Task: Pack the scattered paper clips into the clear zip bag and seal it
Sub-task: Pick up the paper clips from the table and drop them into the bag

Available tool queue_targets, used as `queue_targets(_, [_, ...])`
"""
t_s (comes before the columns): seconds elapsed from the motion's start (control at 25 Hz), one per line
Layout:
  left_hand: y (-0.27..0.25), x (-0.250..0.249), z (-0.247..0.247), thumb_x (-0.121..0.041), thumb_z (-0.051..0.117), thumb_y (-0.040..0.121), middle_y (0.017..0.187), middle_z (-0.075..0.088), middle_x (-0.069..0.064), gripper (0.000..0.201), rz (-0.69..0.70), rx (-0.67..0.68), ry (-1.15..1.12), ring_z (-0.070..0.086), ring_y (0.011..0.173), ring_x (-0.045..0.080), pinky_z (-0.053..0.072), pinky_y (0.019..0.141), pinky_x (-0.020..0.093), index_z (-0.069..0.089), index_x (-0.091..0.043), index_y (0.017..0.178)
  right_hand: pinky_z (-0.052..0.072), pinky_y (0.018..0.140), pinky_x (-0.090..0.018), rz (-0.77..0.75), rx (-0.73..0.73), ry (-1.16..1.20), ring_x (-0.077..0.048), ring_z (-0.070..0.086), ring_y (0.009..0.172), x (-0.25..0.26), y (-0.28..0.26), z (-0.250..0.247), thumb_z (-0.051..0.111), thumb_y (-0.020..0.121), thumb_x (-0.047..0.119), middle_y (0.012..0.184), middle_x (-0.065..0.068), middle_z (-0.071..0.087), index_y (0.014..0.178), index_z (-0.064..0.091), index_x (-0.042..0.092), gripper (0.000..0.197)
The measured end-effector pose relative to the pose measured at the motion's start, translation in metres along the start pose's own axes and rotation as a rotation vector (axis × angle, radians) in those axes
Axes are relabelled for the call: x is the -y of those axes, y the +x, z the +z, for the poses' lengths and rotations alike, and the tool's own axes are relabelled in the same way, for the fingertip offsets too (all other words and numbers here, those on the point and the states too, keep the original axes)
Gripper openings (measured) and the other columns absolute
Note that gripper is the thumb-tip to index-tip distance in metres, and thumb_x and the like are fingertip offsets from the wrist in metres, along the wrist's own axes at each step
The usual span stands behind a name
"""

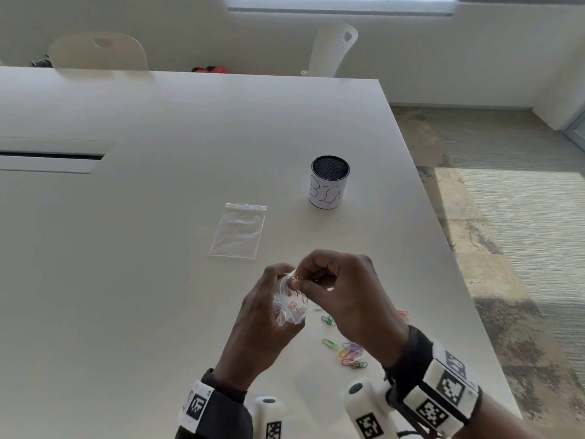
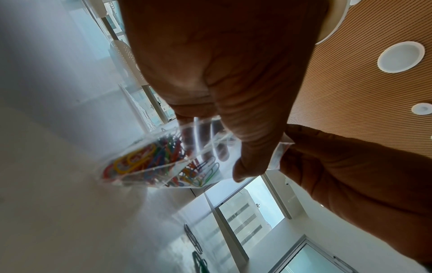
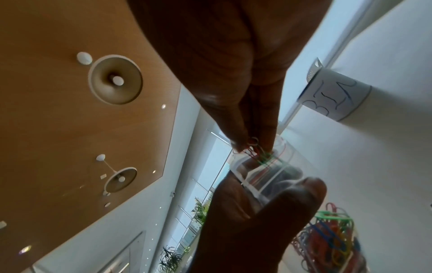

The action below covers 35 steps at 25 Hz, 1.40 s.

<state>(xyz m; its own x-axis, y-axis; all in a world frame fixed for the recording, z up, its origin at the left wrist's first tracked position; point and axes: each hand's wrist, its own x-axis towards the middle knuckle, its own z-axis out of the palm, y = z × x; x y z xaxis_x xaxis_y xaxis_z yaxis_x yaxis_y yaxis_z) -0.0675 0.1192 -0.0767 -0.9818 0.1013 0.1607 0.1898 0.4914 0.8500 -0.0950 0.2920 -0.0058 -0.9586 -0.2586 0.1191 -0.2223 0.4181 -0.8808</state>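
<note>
My left hand (image 1: pixel 278 285) grips a small clear zip bag (image 1: pixel 292 307) just above the table, mouth up; the bag (image 2: pixel 163 160) holds several coloured paper clips. My right hand (image 1: pixel 304 277) pinches a few paper clips (image 3: pixel 253 147) between thumb and fingers at the bag's open mouth (image 3: pixel 268 170). In the left wrist view my left hand (image 2: pixel 229 157) has its thumb on the front of the bag and fingers behind it. Several loose paper clips (image 1: pixel 351 354) lie on the table below my right wrist, with a green one (image 1: pixel 328 320) nearer the bag.
A second, empty clear zip bag (image 1: pixel 237 229) lies flat further back. A black mesh cup labelled BIN (image 1: pixel 329 183) stands behind and to the right. The white table's right edge (image 1: pixel 443 236) runs close by; an orange clip (image 1: pixel 403 313) lies near it.
</note>
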Motion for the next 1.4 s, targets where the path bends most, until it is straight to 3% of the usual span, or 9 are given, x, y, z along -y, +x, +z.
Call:
queue_targets(0.32, [0.000, -0.003, -0.001, -0.013, 0.085, 0.079, 0.103, 0.066, -0.018, 0.061, -0.003, 0.005, -0.028, 0.064, 0.092, 0.005, 0.045, 0.071, 0.005, 0.051, -0.033, 0.125, 0.061, 0.081, -0.016, 0.024, 0.066, 0.003, 0.004, 0.077, 0.085, 0.001, -0.003, -0.014, 0.081, 0.089, 0.007, 0.091, 0.008, 0.083, 0.098, 0.084, 0.013, 0.011])
queue_targets(0.48, [0.002, -0.001, 0.001, -0.010, 0.085, 0.078, 0.103, 0.066, -0.017, 0.063, -0.003, 0.019, -0.020, 0.065, 0.088, 0.006, 0.046, 0.068, 0.006, 0.051, -0.032, 0.126, 0.062, 0.080, -0.019, 0.019, 0.059, 0.027, 0.003, 0.078, 0.085, -0.002, -0.002, -0.010, 0.083, 0.088, 0.006, 0.090, 0.007, 0.083, 0.097, 0.084, 0.012, 0.012])
queue_targets(0.64, [0.003, 0.001, 0.000, -0.015, 0.087, 0.080, 0.104, 0.063, -0.016, 0.060, 0.014, 0.016, -0.025, 0.064, 0.091, 0.010, 0.047, 0.069, 0.008, 0.052, -0.031, 0.126, 0.063, 0.077, -0.024, -0.037, -0.084, 0.002, -0.004, 0.078, 0.080, -0.011, 0.000, -0.018, 0.080, 0.089, 0.005, 0.084, 0.009, 0.082, 0.093, 0.084, 0.015, 0.011])
queue_targets(0.76, [0.002, 0.004, -0.001, -0.015, 0.086, 0.082, 0.106, 0.063, -0.015, 0.060, 0.012, 0.005, -0.029, 0.065, 0.092, 0.011, 0.048, 0.069, 0.009, 0.052, -0.030, 0.128, 0.062, 0.080, -0.025, -0.010, -0.104, -0.135, -0.006, 0.075, 0.081, -0.036, 0.002, -0.034, 0.078, 0.091, 0.006, 0.088, 0.009, 0.079, 0.095, 0.083, 0.019, 0.014])
queue_targets(0.88, [0.001, 0.005, -0.003, -0.016, 0.086, 0.082, 0.106, 0.063, -0.015, 0.059, 0.014, 0.003, -0.027, 0.065, 0.096, 0.012, 0.049, 0.070, 0.010, 0.052, -0.030, 0.128, 0.060, 0.090, -0.028, 0.071, 0.107, -0.371, -0.001, 0.069, 0.095, -0.062, -0.001, -0.035, 0.074, 0.096, 0.019, 0.112, 0.009, 0.076, 0.112, 0.079, 0.024, 0.018])
queue_targets(0.96, [0.001, 0.004, -0.003, -0.018, 0.085, 0.081, 0.106, 0.063, -0.016, 0.060, 0.012, 0.010, -0.035, 0.064, 0.098, 0.009, 0.049, 0.071, 0.009, 0.052, -0.030, 0.129, 0.053, 0.104, -0.026, 0.053, 0.324, -0.463, -0.001, 0.060, 0.115, -0.071, -0.008, -0.026, 0.075, 0.092, 0.041, 0.133, 0.012, 0.065, 0.129, 0.070, 0.028, 0.039])
queue_targets(1.08, [0.002, 0.004, -0.002, -0.016, 0.088, 0.080, 0.107, 0.063, -0.016, 0.065, 0.008, 0.018, -0.028, 0.065, 0.099, 0.007, 0.050, 0.072, 0.009, 0.051, -0.031, 0.130, 0.041, 0.109, -0.022, -0.047, 0.546, -0.561, -0.002, 0.045, 0.127, -0.079, -0.015, -0.012, 0.078, 0.078, 0.063, 0.138, 0.017, 0.053, 0.133, 0.064, 0.034, 0.064])
queue_targets(1.32, [0.001, 0.004, 0.000, -0.012, 0.088, 0.079, 0.107, 0.064, -0.017, 0.066, 0.002, 0.012, -0.011, 0.065, 0.099, 0.006, 0.050, 0.072, 0.009, 0.051, -0.033, 0.130, 0.053, 0.090, -0.031, -0.103, 0.476, -0.486, -0.003, 0.055, 0.102, -0.092, -0.014, -0.021, 0.078, 0.091, 0.027, 0.108, 0.014, 0.064, 0.097, 0.074, 0.026, 0.007])
queue_targets(1.4, [0.001, 0.004, 0.000, -0.009, 0.087, 0.078, 0.107, 0.064, -0.016, 0.067, -0.001, 0.013, -0.015, 0.065, 0.100, 0.007, 0.050, 0.072, 0.008, 0.051, -0.032, 0.129, 0.055, 0.085, -0.034, -0.111, 0.439, -0.529, -0.002, 0.055, 0.097, -0.095, -0.013, -0.029, 0.076, 0.093, 0.023, 0.104, 0.013, 0.065, 0.093, 0.073, 0.023, 0.002])
